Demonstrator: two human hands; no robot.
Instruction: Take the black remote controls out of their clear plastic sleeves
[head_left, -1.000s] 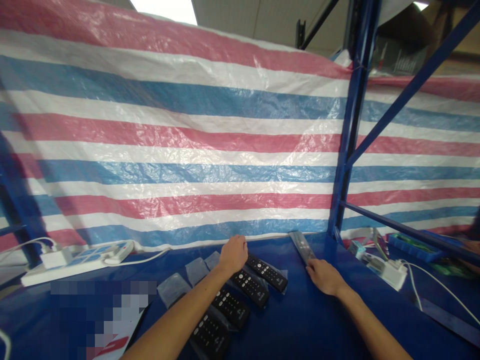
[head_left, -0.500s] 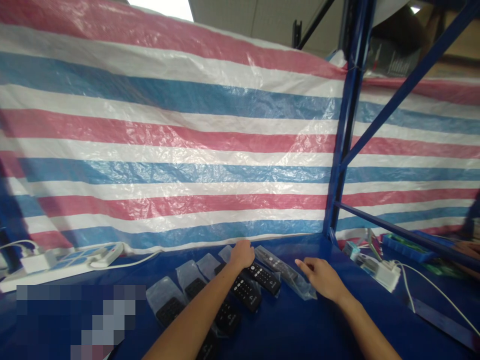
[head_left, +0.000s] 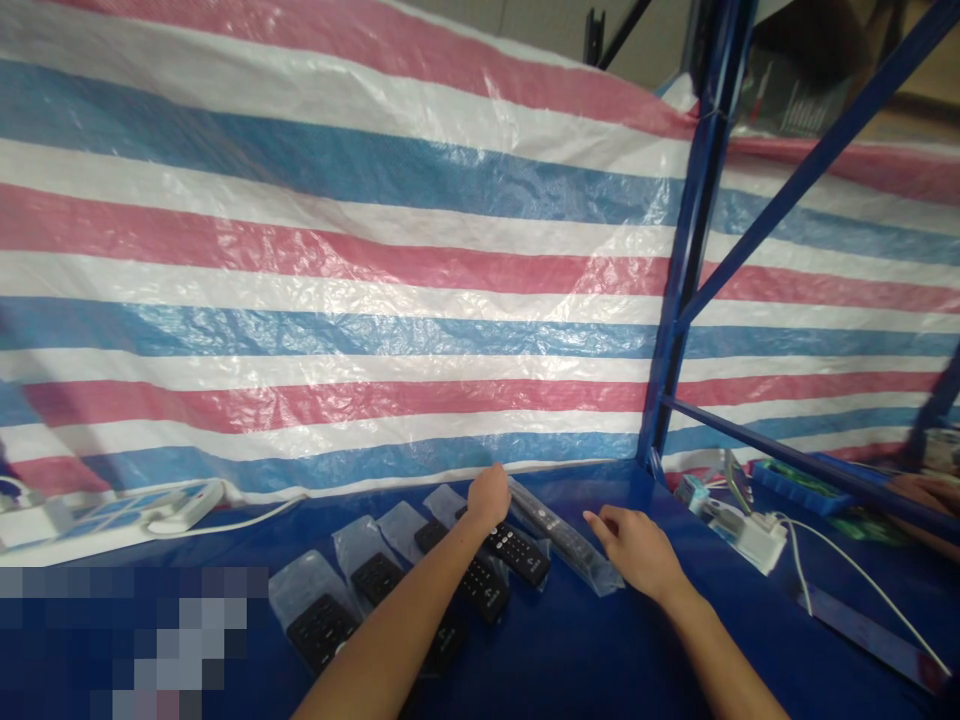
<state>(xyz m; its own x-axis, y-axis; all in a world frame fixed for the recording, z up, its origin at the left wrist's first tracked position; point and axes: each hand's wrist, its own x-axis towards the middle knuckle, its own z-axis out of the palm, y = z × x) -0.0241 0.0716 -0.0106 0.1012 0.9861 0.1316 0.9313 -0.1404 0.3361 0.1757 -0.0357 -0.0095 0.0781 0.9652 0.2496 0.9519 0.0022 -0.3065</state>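
Several black remote controls in clear plastic sleeves (head_left: 360, 575) lie in a slanted row on a blue table surface (head_left: 585, 650). My left hand (head_left: 487, 495) is curled in a loose fist at the far end of the row, resting on the top of a bagged remote (head_left: 514, 548). Beside it lies one more bagged remote (head_left: 559, 535), the rightmost of the row. My right hand (head_left: 634, 548) rests just right of that remote with fingers stretched out, fingertips close to its sleeve, holding nothing.
A red, white and blue striped tarp (head_left: 337, 280) hangs right behind the table. A white power strip (head_left: 142, 505) lies at left. A blue rack post (head_left: 686, 240) stands at right, with a white adapter and cables (head_left: 757, 530) beyond. Another person's hand (head_left: 926, 490) shows at far right.
The rightmost bagged remote came from the back by the post and now lies beside the row. My right hand let it go and opened. The view tilted down and left.
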